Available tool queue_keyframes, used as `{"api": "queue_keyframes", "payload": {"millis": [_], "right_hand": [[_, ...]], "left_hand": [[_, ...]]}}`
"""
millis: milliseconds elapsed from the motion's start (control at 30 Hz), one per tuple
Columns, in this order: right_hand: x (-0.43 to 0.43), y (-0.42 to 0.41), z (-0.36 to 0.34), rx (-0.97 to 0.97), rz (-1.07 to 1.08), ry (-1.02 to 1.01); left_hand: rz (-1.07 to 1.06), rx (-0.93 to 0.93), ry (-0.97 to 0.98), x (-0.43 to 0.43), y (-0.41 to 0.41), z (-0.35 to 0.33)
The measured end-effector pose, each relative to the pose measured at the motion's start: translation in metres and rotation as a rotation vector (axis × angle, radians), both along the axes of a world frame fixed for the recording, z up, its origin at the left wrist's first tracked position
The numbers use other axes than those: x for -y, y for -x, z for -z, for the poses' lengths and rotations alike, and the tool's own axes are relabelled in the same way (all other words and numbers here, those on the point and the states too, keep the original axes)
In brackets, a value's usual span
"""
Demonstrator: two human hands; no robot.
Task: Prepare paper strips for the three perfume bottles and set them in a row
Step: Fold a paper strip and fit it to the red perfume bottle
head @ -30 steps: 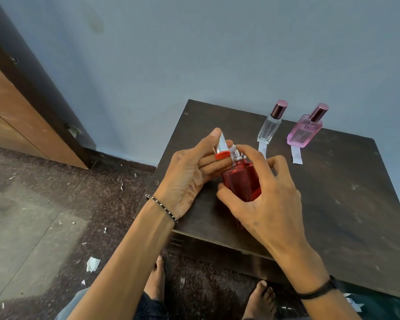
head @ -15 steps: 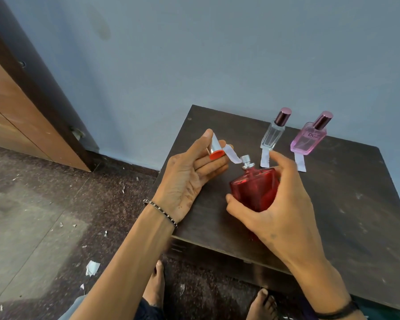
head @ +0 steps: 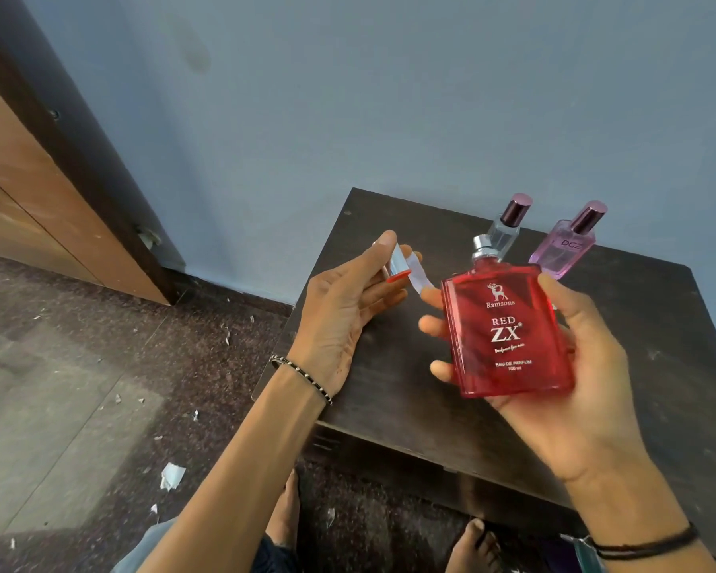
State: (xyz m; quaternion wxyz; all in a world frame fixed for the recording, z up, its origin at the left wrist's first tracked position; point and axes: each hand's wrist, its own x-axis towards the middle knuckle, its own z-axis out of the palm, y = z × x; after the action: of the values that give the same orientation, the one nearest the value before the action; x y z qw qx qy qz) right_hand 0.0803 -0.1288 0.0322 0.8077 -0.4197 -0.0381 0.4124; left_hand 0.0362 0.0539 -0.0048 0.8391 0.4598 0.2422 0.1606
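— What lay farthest left?

— Torn paper scraps [head: 172, 475] on the dark floor [head: 79, 366], beside a wooden door [head: 25, 208].

— And the left hand [head: 344, 308]?

— It was curled around a silver cap [head: 398, 264] with a red rim, thumb on top, and pinched a white paper strip [head: 419, 279] against it. The strip's loose end curved toward the bottle.

— Which bottle?

— The red perfume bottle [head: 507, 328], lettered "RED ZX", held upright above the dark table [head: 389, 390]. Its silver nozzle [head: 483, 246] was bare. The right hand [head: 583, 386] cradled it from behind, fingertips wrapped round its left edge, thumb along its right.

— And the other two?

— The clear bottle [head: 505, 233] and the pink bottle [head: 563, 254] stood at the table's back edge near the blue wall [head: 389, 97], both capped, the pink one furthest right.
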Motion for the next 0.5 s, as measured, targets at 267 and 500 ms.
{"api": "queue_keyframes", "payload": {"millis": [267, 500], "right_hand": [[-0.005, 0.003, -0.001, 0.085, -0.156, 0.264], [-0.013, 0.004, 0.010, 0.265, -0.134, 0.380]], "left_hand": [[-0.015, -0.013, 0.043, 0.000, -0.001, 0.000], [0.080, -0.041, -0.027, 0.001, 0.000, 0.000]]}}
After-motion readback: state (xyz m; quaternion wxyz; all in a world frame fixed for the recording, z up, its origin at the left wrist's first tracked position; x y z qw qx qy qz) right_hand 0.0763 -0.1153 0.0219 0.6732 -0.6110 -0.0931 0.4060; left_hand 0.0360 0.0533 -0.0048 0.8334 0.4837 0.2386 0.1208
